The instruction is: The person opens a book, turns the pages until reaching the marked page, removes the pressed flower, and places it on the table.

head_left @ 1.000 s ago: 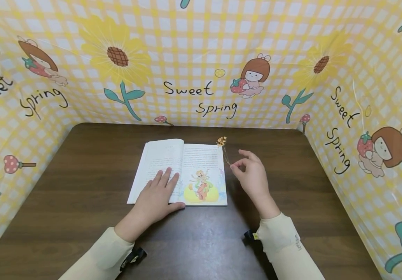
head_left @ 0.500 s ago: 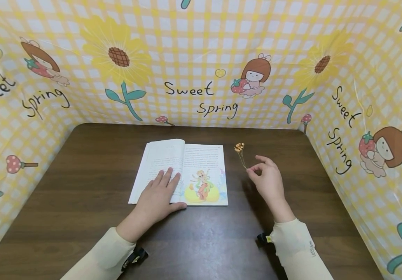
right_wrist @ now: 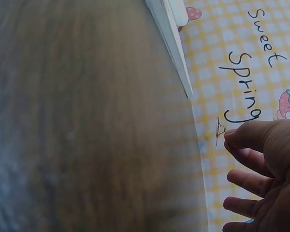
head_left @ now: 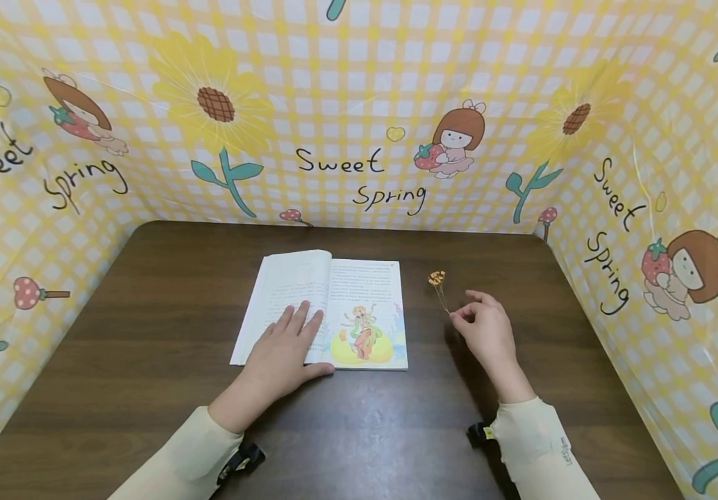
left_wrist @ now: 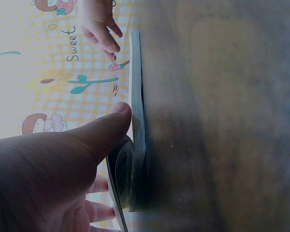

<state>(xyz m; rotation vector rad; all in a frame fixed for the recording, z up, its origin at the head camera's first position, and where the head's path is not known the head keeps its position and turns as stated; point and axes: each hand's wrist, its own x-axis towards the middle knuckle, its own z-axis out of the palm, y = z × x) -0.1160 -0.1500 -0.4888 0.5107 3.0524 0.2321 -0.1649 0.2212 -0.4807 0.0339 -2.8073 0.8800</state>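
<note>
An open book (head_left: 368, 285) lies on the table, text on both pages and a coloured picture of a figure on the right page. My left hand (head_left: 284, 351) rests flat on the left page, fingers spread, thumb near the lower edge by the spine. To the right of the book, my right hand (head_left: 487, 333) pinches the thin stems of a small dried flower sprig (head_left: 437, 280) between thumb and index finger. Its yellow-orange heads point up and left, apart from the book. In the right wrist view the sprig (right_wrist: 219, 130) shows only as thin stems past the fingertips.
The dark wooden table (head_left: 146, 312) extends around the book. A yellow checked cloth (head_left: 334, 90) printed with flowers and cartoon figures encloses the back and both sides. Each cuff has a black strap device, such as the left one (head_left: 240, 462).
My right hand has carried the flower sprig from the book's upper right edge to the right and slightly toward me. My left hand stays on the page.
</note>
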